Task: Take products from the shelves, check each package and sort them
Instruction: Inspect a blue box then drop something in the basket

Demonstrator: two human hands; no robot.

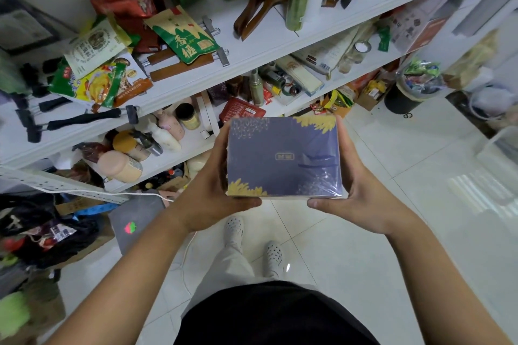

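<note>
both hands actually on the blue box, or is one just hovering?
Touching. Head view: left hand and right hand grip opposite sides of the blue box, thumbs along its near edge.

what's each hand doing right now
Left hand: gripping the left side of the blue box.
Right hand: gripping the box's right side.

White perforated shoes stand on the pale tiled floor. A grey bag with a red-green mark lies left, beside a white cable; a black bin stands farther right.
</note>
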